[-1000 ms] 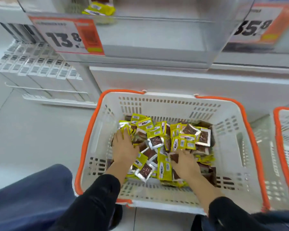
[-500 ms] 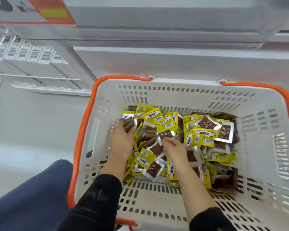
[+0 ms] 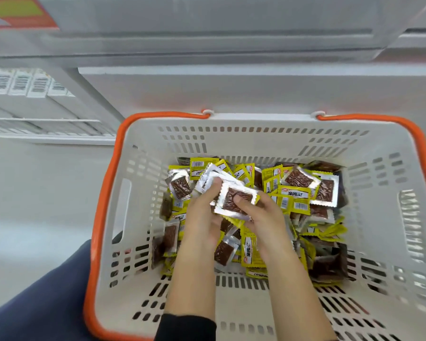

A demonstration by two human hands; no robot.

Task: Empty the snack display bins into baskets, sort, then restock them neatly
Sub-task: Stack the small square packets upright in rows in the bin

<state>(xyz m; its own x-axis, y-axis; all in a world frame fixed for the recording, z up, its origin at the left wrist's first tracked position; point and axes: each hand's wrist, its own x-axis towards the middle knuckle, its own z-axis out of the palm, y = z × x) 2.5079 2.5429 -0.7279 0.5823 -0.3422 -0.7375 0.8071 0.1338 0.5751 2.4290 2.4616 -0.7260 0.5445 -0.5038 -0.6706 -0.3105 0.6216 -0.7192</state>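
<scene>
Above the basket [image 3: 143, 242], both hands' grips, left hand [image 3: 202, 217] and right hand [image 3: 263, 215], pinch a small stack of packets [image 3: 234, 200] between them.

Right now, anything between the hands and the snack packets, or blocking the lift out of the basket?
Nothing visible. Both the left hand and right hand already hold a small stack of silver-edged snack packets above the loose yellow and brown packet pile. The white, orange-rimmed plastic basket is open on top; the grey shelf sits beyond it.

We saw bright, even light with soft shadows; foil packets [image 3: 208, 179] glared beside the fingers [image 3: 241, 200], and the frame's edges bent and blurred.
</scene>
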